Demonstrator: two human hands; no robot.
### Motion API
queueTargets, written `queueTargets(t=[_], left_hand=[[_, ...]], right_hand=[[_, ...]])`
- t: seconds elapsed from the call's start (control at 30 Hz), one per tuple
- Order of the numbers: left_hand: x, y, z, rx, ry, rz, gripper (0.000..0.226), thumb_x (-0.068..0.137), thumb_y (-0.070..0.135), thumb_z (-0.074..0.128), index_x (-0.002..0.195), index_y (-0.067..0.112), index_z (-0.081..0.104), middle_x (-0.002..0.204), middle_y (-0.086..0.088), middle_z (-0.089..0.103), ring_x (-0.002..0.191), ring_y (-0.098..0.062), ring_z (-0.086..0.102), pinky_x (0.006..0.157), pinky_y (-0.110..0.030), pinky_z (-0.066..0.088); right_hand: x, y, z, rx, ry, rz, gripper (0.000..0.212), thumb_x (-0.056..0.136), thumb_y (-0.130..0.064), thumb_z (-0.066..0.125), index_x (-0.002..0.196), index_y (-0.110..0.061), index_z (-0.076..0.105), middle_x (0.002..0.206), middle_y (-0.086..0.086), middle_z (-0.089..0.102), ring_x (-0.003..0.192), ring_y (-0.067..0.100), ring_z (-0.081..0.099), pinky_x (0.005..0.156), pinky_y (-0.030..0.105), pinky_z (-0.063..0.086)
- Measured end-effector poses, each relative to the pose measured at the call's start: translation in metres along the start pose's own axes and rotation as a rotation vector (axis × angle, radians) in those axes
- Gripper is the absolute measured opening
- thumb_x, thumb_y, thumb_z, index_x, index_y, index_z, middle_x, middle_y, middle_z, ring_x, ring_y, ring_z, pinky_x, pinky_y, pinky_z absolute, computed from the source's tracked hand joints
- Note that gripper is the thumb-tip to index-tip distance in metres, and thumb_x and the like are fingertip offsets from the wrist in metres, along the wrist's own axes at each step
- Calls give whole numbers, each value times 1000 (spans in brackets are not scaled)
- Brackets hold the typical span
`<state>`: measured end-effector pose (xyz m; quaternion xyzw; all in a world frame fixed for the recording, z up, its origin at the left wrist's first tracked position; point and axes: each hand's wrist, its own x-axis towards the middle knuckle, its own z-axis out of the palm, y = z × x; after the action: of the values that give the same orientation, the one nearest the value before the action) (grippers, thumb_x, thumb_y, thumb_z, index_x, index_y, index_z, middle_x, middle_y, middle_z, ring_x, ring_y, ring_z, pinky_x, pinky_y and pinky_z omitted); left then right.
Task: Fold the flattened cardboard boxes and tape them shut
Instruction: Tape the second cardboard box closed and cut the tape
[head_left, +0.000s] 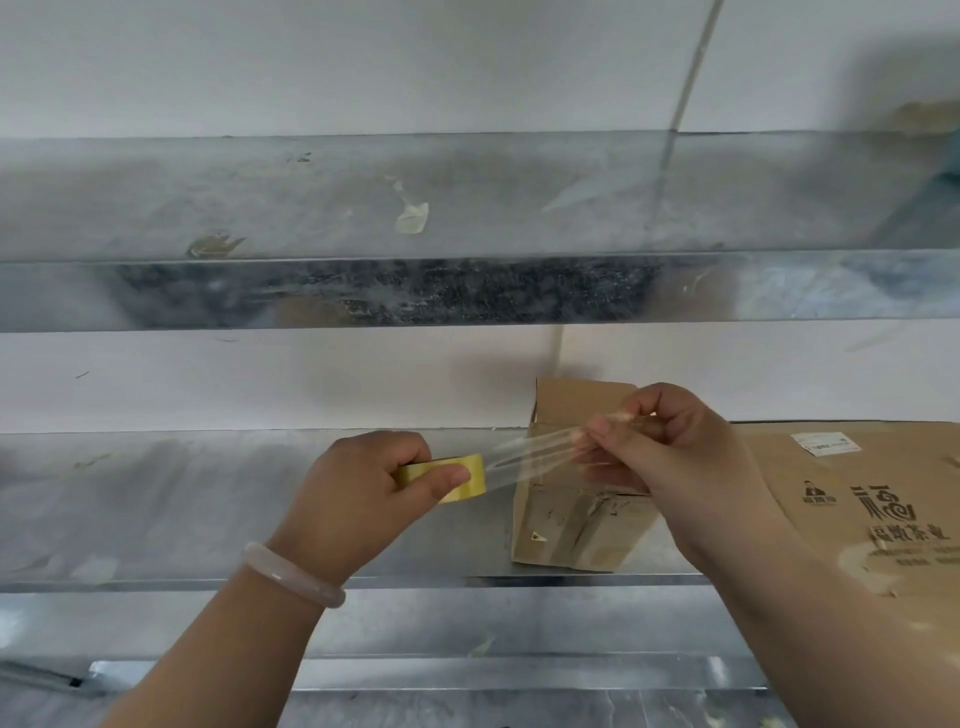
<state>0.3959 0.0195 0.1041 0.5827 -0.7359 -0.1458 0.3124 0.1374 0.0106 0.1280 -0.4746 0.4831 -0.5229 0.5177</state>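
My left hand grips a yellowish roll of clear tape above the metal shelf. A strip of clear tape stretches from the roll to the right. My right hand pinches the free end of that strip. Behind the strip stands a small folded cardboard box, upright on the shelf, with one top flap raised. A larger printed cardboard box lies at the right, partly hidden by my right forearm.
A second metal shelf runs above, carrying scraps of old tape. A white wall sits behind both shelves. A lower metal ledge runs along the bottom. A pale bangle circles my left wrist.
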Motion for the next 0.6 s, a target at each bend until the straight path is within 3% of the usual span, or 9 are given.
queueTargets(t=[0.13,0.2,0.33,0.43,0.6], left_hand=[[3,0,-1,-114,-65,116,34,82,63,46,67,33,53,66,11,54,65,-11,52,55,-19,37],[4,1,-2,-50,-83,153,30,81,62,48,70,36,55,63,15,54,66,-9,54,58,-19,38],[17,11,2,167,-62,172,48,76,73,43,63,29,57,54,11,51,57,-8,50,57,-21,32],[26,19,7,298,-84,181,60,73,82,35,61,27,57,50,9,47,52,-8,47,57,-22,26],[35,24,13,446,-90,235,69,73,89,25,54,26,49,47,10,43,46,-5,42,63,-29,34]], right_hand=[[-2,1,-17,37,51,12,22,77,-16,73,83,-11,53,81,15,75,76,26,74,59,30,59],[-5,6,-26,-2,36,31,22,80,-18,72,83,-11,52,83,14,75,79,27,74,61,32,59],[-11,18,-44,-52,90,83,18,87,-17,70,76,-14,55,77,6,73,72,26,74,70,43,59],[-14,21,-57,52,113,123,20,86,-14,69,70,-15,57,68,10,67,64,22,68,61,36,59],[-17,28,-70,57,105,151,23,82,-17,73,62,-22,61,67,14,66,59,22,65,61,36,59]])
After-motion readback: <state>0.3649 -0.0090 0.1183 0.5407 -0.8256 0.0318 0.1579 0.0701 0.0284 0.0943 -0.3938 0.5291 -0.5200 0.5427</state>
